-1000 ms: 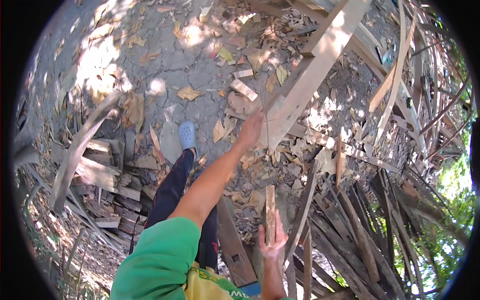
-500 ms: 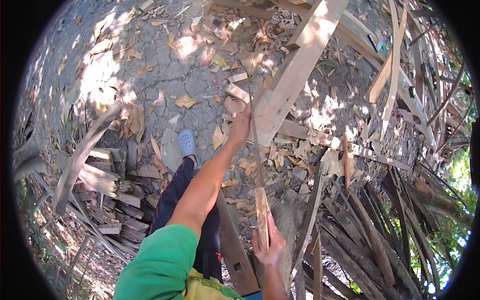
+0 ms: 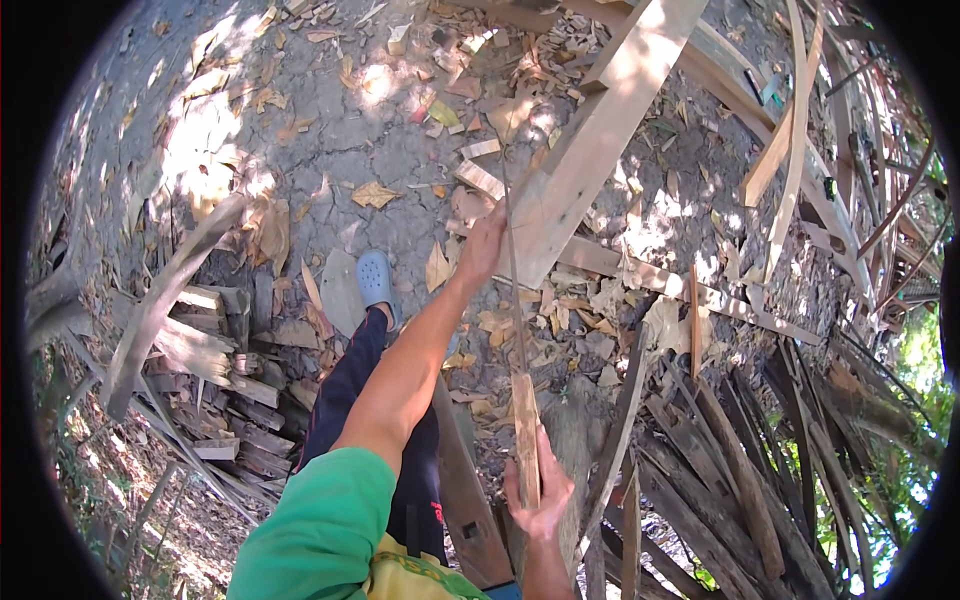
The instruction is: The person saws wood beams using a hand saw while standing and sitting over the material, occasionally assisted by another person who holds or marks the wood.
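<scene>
My right hand (image 3: 540, 485) is wrapped round the long wooden handle (image 3: 525, 430) of a saw. Its thin blade (image 3: 517, 310) runs upward across the lower end of a pale wooden plank (image 3: 600, 150), which slants to the upper right. My left hand (image 3: 485, 240) grips the plank's left edge at that end, close beside the blade, with its fingertips partly hidden. Short offcuts (image 3: 478, 178) lie on the ground just beyond my left hand.
A pale blue clog (image 3: 375, 278) is on my foot on cracked dirt with dry leaves (image 3: 372, 195). Broken wood (image 3: 215, 360) is piled at left, dark boards (image 3: 730, 480) at lower right, long curved strips (image 3: 795, 150) at upper right. A crosswise board (image 3: 700, 298) lies beyond the plank.
Since a second ago the view has shifted slightly. The saw handle and my right hand sit a little lower and further left, and the blade now angles up to the left. My left hand still grips the plank.
</scene>
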The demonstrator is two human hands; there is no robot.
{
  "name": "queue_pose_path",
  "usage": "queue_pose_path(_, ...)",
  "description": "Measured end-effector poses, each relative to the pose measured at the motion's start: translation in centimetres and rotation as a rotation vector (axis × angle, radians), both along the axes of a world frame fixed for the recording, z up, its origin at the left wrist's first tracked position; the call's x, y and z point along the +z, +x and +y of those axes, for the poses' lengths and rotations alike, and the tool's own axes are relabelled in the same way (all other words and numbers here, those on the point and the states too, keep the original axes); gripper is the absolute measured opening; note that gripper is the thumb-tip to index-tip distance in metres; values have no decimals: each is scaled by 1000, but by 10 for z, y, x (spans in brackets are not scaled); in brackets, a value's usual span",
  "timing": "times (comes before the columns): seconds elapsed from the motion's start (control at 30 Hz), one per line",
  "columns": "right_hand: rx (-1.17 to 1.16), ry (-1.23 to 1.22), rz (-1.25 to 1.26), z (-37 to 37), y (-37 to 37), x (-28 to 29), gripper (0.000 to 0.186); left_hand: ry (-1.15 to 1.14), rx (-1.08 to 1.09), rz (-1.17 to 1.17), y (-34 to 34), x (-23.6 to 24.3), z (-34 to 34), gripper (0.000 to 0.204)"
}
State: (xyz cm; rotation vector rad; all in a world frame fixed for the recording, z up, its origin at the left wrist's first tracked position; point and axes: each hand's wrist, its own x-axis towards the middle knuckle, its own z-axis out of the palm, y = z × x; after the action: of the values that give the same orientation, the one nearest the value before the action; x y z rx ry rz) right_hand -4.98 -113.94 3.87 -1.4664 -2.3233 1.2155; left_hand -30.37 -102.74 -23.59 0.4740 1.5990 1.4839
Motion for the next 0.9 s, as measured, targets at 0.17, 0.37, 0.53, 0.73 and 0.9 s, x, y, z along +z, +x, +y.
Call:
queue_pose_path(0.17,13,-66,-75,14,-11,-3,71,21,20,-102,2,-5,1,60)
queue_pose_path(0.37,28,-8,5,8,-13,4,71,-27,-10,-149,-1,-12,-1,54)
queue_pose_path(0.53,16,5,10,20,-27,-17,71,26,36,-5,3,-14,-2,55)
queue_pose_path(0.73,24,-4,-11,16,-25,-8,69,19,34,-38,3,-12,2,55)
queue_pose_path(0.9,-13,0,38,24,-34,-30,69,47,78,47,9,-19,-1,55)
